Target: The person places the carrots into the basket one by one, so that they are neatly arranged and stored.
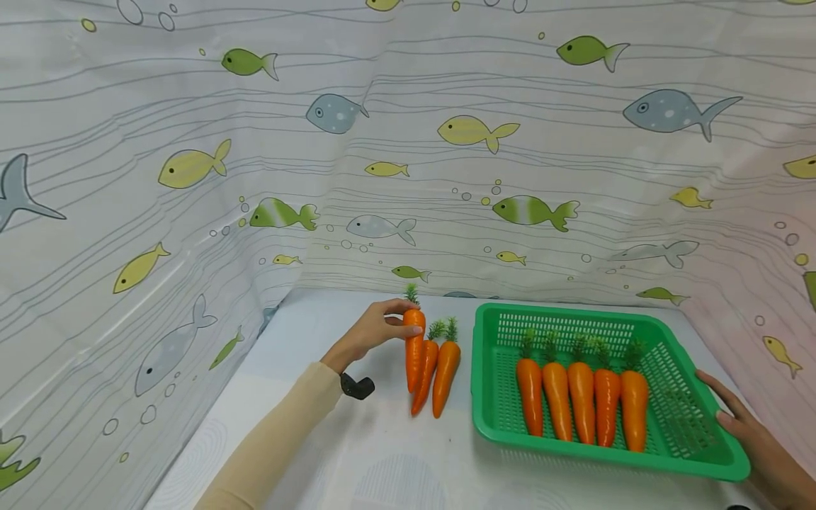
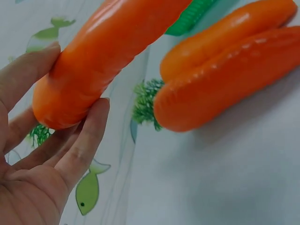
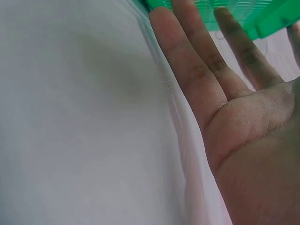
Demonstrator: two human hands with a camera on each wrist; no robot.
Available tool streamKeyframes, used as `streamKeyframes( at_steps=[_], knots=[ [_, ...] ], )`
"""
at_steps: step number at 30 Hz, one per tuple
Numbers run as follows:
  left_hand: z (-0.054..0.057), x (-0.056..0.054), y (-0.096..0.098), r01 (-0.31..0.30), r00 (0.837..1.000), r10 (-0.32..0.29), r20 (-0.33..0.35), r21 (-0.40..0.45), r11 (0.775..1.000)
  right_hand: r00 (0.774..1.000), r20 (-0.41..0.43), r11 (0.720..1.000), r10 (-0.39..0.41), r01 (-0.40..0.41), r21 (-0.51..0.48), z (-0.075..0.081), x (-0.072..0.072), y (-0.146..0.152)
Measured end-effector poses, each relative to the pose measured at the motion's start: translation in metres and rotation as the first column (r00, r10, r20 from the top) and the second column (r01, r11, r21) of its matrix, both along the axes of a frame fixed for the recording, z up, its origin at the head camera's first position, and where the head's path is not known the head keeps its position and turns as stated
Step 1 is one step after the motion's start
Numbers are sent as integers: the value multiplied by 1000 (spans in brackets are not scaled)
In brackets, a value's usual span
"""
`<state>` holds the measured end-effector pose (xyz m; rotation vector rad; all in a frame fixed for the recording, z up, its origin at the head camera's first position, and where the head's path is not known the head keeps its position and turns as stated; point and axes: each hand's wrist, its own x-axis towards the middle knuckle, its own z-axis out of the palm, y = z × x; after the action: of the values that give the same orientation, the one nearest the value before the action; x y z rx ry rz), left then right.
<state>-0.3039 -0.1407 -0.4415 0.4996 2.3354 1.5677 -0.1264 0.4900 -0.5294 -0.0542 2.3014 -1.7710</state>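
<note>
My left hand (image 1: pixel 380 329) holds an orange carrot (image 1: pixel 414 347) with a green leafy top by its thick end, above the table in the head view. Thumb and fingertips pinch it from both sides in the left wrist view. Two more carrots, a left one (image 1: pixel 425 375) and a right one (image 1: pixel 447 375), lie side by side just beneath and beside it. At the right, my right hand (image 1: pixel 752 432) touches the rim of a green plastic basket (image 1: pixel 612 462). Its fingers look nearly straight in the right wrist view. Several carrots (image 1: pixel 581 400) lie in a row inside the basket.
White patterned cloth covers the table (image 1: pixel 357 432). A fish-print curtain (image 1: pixel 408 177) encloses the back and both sides. A black strap device (image 1: pixel 357 386) sits on the left wrist. The basket fills most of the table's right side.
</note>
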Motion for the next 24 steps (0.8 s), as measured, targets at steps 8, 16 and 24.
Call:
streamKeyframes(
  at_steps=[8, 16, 24],
  knots=[
    [11, -5, 17, 39, 999, -38, -23, 48, 998, 1000, -18, 999, -22, 23, 22, -2, 0, -2],
    [22, -5, 40, 71, 997, -70, -29, 42, 997, 999, 4, 999, -43, 43, 25, -5, 1, -2],
    [30, -9, 74, 150, 987, -146, -64, 68, 986, 1000, -11, 1000, -29, 29, 0, -4, 1, -4]
  ],
)
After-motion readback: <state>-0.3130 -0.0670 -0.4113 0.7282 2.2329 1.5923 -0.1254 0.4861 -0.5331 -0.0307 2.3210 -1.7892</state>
